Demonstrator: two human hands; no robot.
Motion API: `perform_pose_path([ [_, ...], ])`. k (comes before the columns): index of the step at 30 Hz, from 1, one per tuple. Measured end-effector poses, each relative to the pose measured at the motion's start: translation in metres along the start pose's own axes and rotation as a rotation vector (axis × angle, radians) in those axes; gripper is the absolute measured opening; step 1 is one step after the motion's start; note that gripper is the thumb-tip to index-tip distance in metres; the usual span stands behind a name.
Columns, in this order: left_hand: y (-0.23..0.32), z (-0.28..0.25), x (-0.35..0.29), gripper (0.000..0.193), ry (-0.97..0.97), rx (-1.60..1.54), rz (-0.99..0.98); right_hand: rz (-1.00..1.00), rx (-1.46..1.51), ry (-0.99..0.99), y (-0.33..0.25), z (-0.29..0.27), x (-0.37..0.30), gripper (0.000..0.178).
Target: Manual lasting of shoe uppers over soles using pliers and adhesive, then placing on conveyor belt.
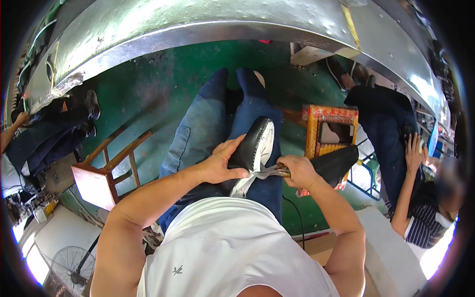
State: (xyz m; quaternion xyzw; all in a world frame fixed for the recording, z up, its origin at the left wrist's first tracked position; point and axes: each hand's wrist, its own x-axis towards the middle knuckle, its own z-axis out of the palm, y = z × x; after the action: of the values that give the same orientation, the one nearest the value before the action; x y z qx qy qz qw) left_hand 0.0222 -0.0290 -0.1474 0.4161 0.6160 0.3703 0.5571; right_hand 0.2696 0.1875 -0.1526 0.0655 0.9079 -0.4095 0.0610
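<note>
A black shoe upper point(245, 151) lies across my thighs, its toe pointing away and its pale underside turned to the right. My left hand point(222, 161) is wrapped over its left side, with the thumb pressed near the edge at the middle of the shoe. In my right hand point(300, 171) I grip the handles of metal pliers point(268, 172). Their jaws meet the shoe's edge close to my left thumb; whether they pinch the leather is too small to tell. Just right of my right hand is a black, tapered piece point(335, 165), partly over a wooden stool.
The orange-red stool point(311, 129) stands right of my knees, with a dark object point(336, 132) on it. A wooden stool point(96, 184) stands at the left. A metal bench point(198, 37) curves across the front. Another person point(391, 128) sits at the right, one more at the far left.
</note>
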Motion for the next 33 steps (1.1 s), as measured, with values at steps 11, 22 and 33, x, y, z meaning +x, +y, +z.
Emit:
perform_pose_path([
  [11, 0.025, 0.024, 0.005, 0.102, 0.155, 0.167, -0.136, 0.266, 0.072, 0.103, -0.071, -0.012, -0.043, 0.06],
  [22, 0.007, 0.052, -0.012, 0.075, 0.499, 0.176, 0.044, 0.71, 0.896, 0.079, -0.104, 0.03, -0.001, 0.022],
  [33, 0.044, 0.04, -0.019, 0.056, 0.314, 0.567, -0.023, 0.717, 0.942, -0.045, -0.106, -0.012, -0.003, 0.03],
])
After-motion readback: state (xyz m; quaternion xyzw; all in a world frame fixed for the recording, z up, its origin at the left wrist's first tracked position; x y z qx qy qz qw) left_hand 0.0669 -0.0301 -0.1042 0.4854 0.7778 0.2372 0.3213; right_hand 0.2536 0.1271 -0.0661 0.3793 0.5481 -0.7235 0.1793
